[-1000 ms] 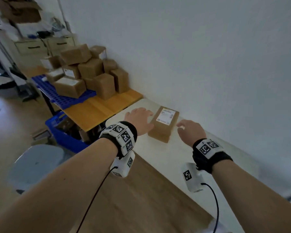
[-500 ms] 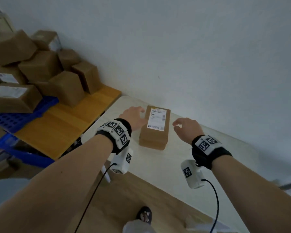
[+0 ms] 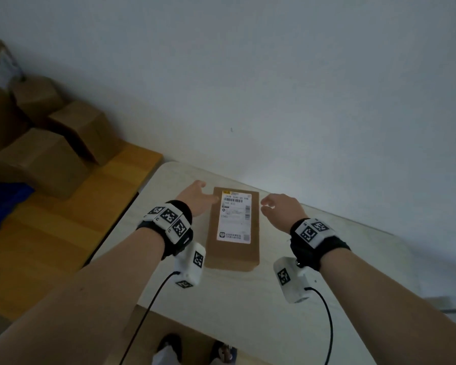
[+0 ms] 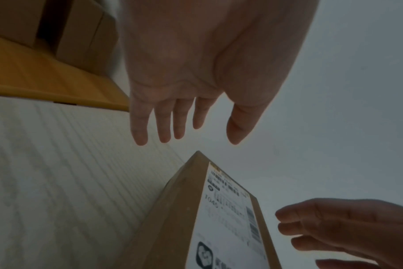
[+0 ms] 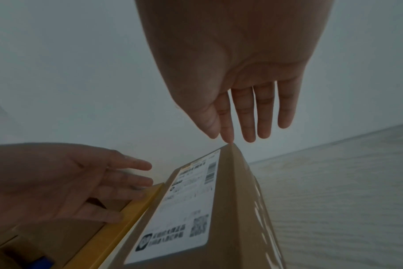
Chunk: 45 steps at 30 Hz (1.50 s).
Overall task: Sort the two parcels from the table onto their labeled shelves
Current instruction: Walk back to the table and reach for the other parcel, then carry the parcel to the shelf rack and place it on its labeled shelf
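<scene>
One brown cardboard parcel (image 3: pixel 232 248) with a white shipping label lies flat on the pale table (image 3: pixel 248 299), its long axis pointing at the wall. My left hand (image 3: pixel 195 196) hovers at its far left corner, fingers straight and spread, holding nothing. My right hand (image 3: pixel 277 206) hovers at the far right corner, fingers loosely extended. In the left wrist view the left hand (image 4: pixel 184 118) is above the table beyond the parcel (image 4: pixel 179 218). In the right wrist view the right hand (image 5: pixel 242 118) has a fingertip right at the parcel's (image 5: pixel 237 209) far corner. A second parcel is not in view.
A white wall (image 3: pixel 274 88) runs right behind the table. To the left stands a lower orange wooden table (image 3: pixel 58 222) with several stacked brown boxes (image 3: pixel 45 154) and a blue pallet (image 3: pixel 3 204). Feet (image 3: pixel 169 346) show below the table's near edge.
The view has swung right and closer to the parcel. Both hands have stayed beside its far end, the left one now touching less of its side.
</scene>
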Each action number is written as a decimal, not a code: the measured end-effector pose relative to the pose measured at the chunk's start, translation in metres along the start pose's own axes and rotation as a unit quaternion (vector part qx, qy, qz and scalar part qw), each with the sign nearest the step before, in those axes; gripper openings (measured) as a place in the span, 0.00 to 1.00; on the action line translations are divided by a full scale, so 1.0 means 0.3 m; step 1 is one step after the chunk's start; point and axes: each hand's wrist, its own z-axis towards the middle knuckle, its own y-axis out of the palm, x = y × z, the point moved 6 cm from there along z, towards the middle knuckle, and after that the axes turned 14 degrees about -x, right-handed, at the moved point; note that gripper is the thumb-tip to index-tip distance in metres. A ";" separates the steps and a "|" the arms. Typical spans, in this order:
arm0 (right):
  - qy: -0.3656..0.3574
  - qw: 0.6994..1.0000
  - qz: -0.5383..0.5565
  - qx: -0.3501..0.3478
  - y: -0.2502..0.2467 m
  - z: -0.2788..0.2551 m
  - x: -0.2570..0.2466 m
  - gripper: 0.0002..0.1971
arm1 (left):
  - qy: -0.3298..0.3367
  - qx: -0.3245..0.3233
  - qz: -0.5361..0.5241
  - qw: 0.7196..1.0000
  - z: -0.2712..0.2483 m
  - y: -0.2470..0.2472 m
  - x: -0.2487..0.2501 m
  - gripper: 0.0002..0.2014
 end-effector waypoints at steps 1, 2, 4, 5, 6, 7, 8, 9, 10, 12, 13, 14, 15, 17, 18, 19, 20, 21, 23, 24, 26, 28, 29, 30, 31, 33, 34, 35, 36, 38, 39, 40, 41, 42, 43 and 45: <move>0.008 1.000 0.005 -0.007 0.006 0.020 0.002 0.18 | -0.005 -0.007 -0.006 1.000 0.024 -0.002 -0.008 0.33; 0.017 1.000 0.014 -0.012 0.014 0.041 0.005 0.19 | -0.011 -0.014 -0.012 1.000 0.047 -0.004 -0.015 0.33; 0.042 0.998 0.048 -0.028 0.034 0.073 0.014 0.21 | -0.023 -0.031 -0.030 0.999 0.086 -0.002 -0.032 0.33; 0.056 0.995 0.069 -0.036 0.048 0.084 0.019 0.22 | -0.029 -0.043 -0.044 0.998 0.103 0.003 -0.041 0.34; 0.067 0.993 0.086 -0.043 0.060 0.093 0.022 0.23 | -0.036 -0.055 -0.060 0.996 0.116 0.011 -0.051 0.34; 0.075 0.991 0.099 -0.049 0.071 0.100 0.024 0.24 | -0.044 -0.065 -0.076 0.994 0.127 0.019 -0.060 0.35; 0.079 0.989 0.109 -0.053 0.080 0.110 0.027 0.25 | -0.053 -0.073 -0.089 0.992 0.138 0.025 -0.070 0.36; 0.083 0.988 0.119 -0.058 0.089 0.117 0.027 0.25 | -0.062 -0.081 -0.100 0.990 0.147 0.032 -0.080 0.36; 0.086 0.986 0.130 -0.061 0.098 0.123 0.029 0.26 | -0.070 -0.089 -0.108 0.988 0.157 0.040 -0.089 0.37; 0.086 0.983 0.154 -0.059 0.109 0.138 0.030 0.26 | -0.079 -0.104 -0.122 0.984 0.178 0.055 -0.104 0.37; 0.086 0.980 0.170 -0.059 0.114 0.147 0.030 0.25 | -0.083 -0.114 -0.132 0.981 0.190 0.064 -0.111 0.36; 0.086 0.977 0.186 -0.061 0.121 0.154 0.029 0.25 | -0.087 -0.124 -0.145 0.978 0.200 0.073 -0.117 0.35; 0.088 0.973 0.203 -0.063 0.127 0.159 0.028 0.26 | -0.088 -0.133 -0.159 0.974 0.209 0.080 -0.119 0.33; 0.100 0.965 0.234 -0.062 0.140 0.163 0.035 0.26 | -0.087 -0.145 -0.179 0.969 0.223 0.090 -0.117 0.28; 0.107 0.960 0.250 -0.062 0.148 0.164 0.042 0.26 | -0.086 -0.150 -0.184 0.968 0.230 0.095 -0.118 0.27; 0.112 0.954 0.270 -0.061 0.156 0.163 0.048 0.25 | -0.084 -0.153 -0.186 0.967 0.234 0.097 -0.118 0.28; 0.117 0.947 0.293 -0.060 0.164 0.163 0.054 0.25 | -0.083 -0.157 -0.187 0.966 0.237 0.099 -0.120 0.29; 0.119 0.940 0.314 -0.060 0.173 0.163 0.060 0.27 | -0.081 -0.162 -0.188 0.965 0.239 0.101 -0.124 0.30; 0.123 0.928 0.345 -0.063 0.187 0.163 0.067 0.29 | -0.079 -0.173 -0.187 0.964 0.239 0.104 -0.131 0.31; 0.124 0.923 0.358 -0.064 0.192 0.162 0.071 0.29 | -0.080 -0.175 -0.186 0.963 0.241 0.104 -0.137 0.32; 0.124 0.911 0.388 -0.063 0.199 0.163 0.081 0.28 | -0.078 -0.178 -0.187 0.963 0.244 0.104 -0.142 0.33; 0.122 0.897 0.422 -0.057 0.201 0.165 0.091 0.29 | -0.076 -0.182 -0.197 0.960 0.250 0.106 -0.146 0.31; 0.121 0.892 0.431 -0.057 0.203 0.166 0.092 0.29 | -0.077 -0.187 -0.210 0.957 0.252 0.108 -0.147 0.30; 0.118 0.892 0.433 -0.059 0.204 0.166 0.088 0.30 | -0.079 -0.191 -0.227 0.952 0.250 0.108 -0.148 0.29; 0.115 0.895 0.427 -0.060 0.203 0.165 0.082 0.31 | -0.081 -0.193 -0.246 0.947 0.245 0.107 -0.144 0.28; 0.103 0.900 0.421 -0.051 0.191 0.161 0.066 0.31 | -0.080 -0.189 -0.266 0.942 0.233 0.101 -0.128 0.26; 0.094 0.898 0.429 -0.040 0.180 0.157 0.058 0.31 | -0.075 -0.182 -0.266 0.944 0.226 0.094 -0.117 0.25; 0.083 0.892 0.443 -0.028 0.164 0.151 0.049 0.31 | -0.067 -0.174 -0.263 0.947 0.218 0.082 -0.103 0.25; 0.072 0.885 0.459 -0.016 0.145 0.144 0.041 0.31 | -0.055 -0.166 -0.261 0.949 0.209 0.068 -0.087 0.26; 0.048 0.871 0.489 0.001 0.097 0.121 0.026 0.30 | -0.026 -0.158 -0.261 0.952 0.185 0.035 -0.041 0.26; 0.036 0.864 0.502 0.006 0.069 0.104 0.017 0.29 | -0.008 -0.157 -0.261 0.952 0.171 0.018 -0.014 0.27; 0.023 0.857 0.515 0.011 0.041 0.084 0.007 0.26 | 0.010 -0.157 -0.257 0.954 0.156 0.001 0.014 0.27; 0.011 0.850 0.527 0.015 0.013 0.064 -0.002 0.22 | 0.029 -0.156 -0.252 0.955 0.139 -0.018 0.046 0.27; -0.002 0.844 0.536 0.020 -0.015 0.045 -0.010 0.20 | 0.048 -0.155 -0.247 0.955 0.121 -0.037 0.076 0.27; -0.014 0.840 0.542 0.025 -0.042 0.023 -0.018 0.18 | 0.066 -0.154 -0.243 0.956 0.102 -0.056 0.106 0.26; -0.041 0.832 0.553 0.038 -0.101 -0.020 -0.034 0.15 | 0.103 -0.154 -0.231 0.955 0.058 -0.093 0.166 0.25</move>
